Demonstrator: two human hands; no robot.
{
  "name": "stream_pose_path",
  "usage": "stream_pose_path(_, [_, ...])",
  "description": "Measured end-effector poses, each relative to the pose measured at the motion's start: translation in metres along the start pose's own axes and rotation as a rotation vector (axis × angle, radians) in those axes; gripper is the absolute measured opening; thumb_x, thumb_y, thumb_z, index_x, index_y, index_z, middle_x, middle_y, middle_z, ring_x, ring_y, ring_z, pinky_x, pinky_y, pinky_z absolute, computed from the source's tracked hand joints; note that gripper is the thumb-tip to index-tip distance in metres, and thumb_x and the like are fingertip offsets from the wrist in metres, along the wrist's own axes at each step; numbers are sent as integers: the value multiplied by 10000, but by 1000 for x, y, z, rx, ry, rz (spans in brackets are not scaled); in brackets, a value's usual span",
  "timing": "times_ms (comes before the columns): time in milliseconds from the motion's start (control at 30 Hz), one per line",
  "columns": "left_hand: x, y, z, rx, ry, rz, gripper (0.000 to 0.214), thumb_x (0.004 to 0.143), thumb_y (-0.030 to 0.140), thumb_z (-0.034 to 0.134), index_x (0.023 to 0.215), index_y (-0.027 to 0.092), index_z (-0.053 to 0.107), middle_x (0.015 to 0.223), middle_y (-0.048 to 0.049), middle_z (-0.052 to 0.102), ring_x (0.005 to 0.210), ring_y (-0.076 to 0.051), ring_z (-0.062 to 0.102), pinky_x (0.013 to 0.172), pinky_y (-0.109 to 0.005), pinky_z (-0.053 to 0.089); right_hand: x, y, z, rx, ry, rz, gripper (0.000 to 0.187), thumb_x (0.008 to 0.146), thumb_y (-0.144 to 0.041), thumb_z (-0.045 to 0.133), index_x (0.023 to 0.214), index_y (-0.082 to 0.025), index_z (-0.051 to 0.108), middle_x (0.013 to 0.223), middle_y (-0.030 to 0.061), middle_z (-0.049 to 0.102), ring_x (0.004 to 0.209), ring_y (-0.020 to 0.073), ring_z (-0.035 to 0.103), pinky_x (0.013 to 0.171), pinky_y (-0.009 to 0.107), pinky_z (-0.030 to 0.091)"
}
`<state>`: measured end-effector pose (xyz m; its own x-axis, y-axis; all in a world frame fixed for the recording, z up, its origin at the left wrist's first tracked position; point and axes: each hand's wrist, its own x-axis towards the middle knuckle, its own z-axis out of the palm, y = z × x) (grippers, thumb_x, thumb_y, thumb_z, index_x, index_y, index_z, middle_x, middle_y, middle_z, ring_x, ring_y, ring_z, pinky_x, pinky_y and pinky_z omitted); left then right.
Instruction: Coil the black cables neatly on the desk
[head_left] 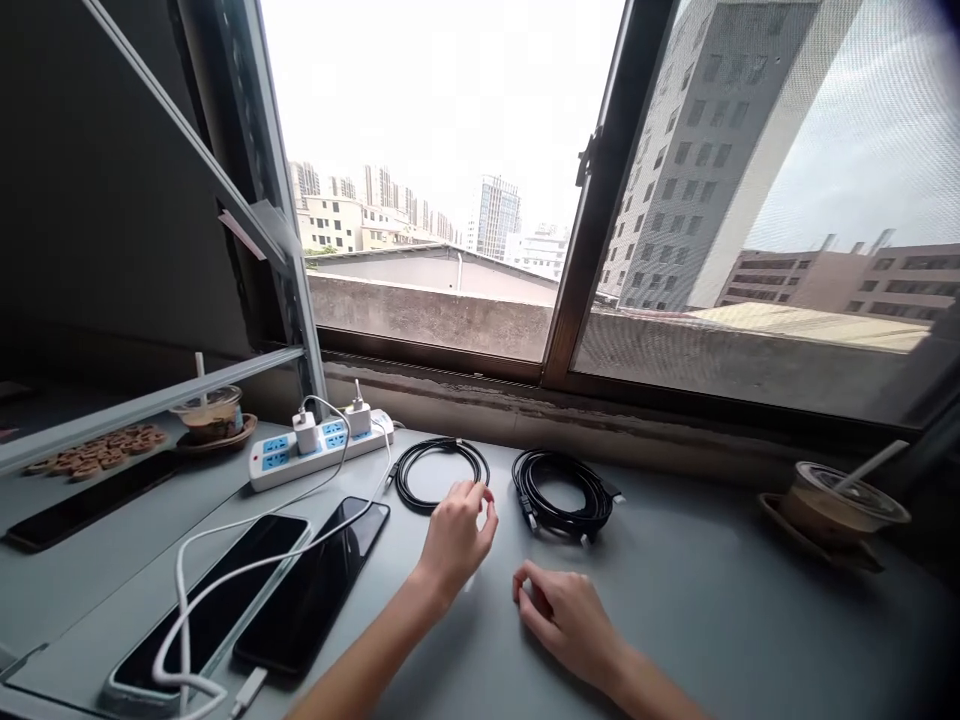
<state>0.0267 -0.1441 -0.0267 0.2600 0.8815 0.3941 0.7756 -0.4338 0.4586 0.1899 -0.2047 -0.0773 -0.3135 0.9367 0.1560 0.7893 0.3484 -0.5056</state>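
A thin black cable coil (pixel 401 490) lies on the grey table, with a small connector at its left side. My left hand (pixel 454 535) is over the coil's near right edge, its fingers bent and the thumb standing apart from them. Nothing shows in the gap between them; whether it touches the cable I cannot tell. To the right lies a thicker black cable coil (pixel 592 515), several plug ends sticking out. Nearer to me, my right hand (pixel 570 615) rests on the table below this coil, fingers curled in loosely, with nothing visible in them.
Two dark phones, a cased phone (pixel 210 590) and a black phone (pixel 315 580), lie at left with a white charging cable (pixel 247 570) across them. Behind stands a power strip (pixel 322 450) with chargers. A lidded drink cup (pixel 844 505) sits far right. A window spans the back.
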Motion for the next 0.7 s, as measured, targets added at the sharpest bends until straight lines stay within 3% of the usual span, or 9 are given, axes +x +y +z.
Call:
stream_pose_path(133, [-9, 12, 1, -60, 4, 132, 191, 858, 219, 358, 735, 195, 503, 775, -37, 550, 770, -162, 517, 708, -283, 430, -3, -1, -2, 43, -44, -18, 181, 827, -243, 397, 805, -218, 574, 572, -44, 528, 522, 85, 446, 554, 204, 249])
stream_pose_path(367, [-18, 23, -1, -143, 45, 246, 212, 844, 179, 375, 644, 182, 445, 681, -17, 524, 683, -137, 482, 610, -262, 428, 0, 6, -19, 123, -166, -45, 191, 819, -249, 419, 808, -202, 603, 580, -39, 507, 525, 76, 396, 551, 185, 270])
stream_pose_path(533, [-31, 33, 5, -184, 84, 449, 176, 789, 151, 434, 615, 176, 434, 642, -18, 519, 647, -137, 469, 549, -246, 418, 7, 27, -18, -6, -36, -34, 211, 825, -277, 391, 725, -160, 535, 563, -16, 498, 512, 89, 381, 535, 221, 230])
stream_pose_path(700, [-37, 37, 11, -225, 147, 534, 171, 761, 154, 459, 596, 178, 422, 623, -15, 522, 606, -130, 458, 511, -236, 402, 11, 32, -13, -62, 33, -19, 92, 730, -198, 419, 718, -181, 509, 599, 5, 547, 541, 116, 429, 550, 248, 257])
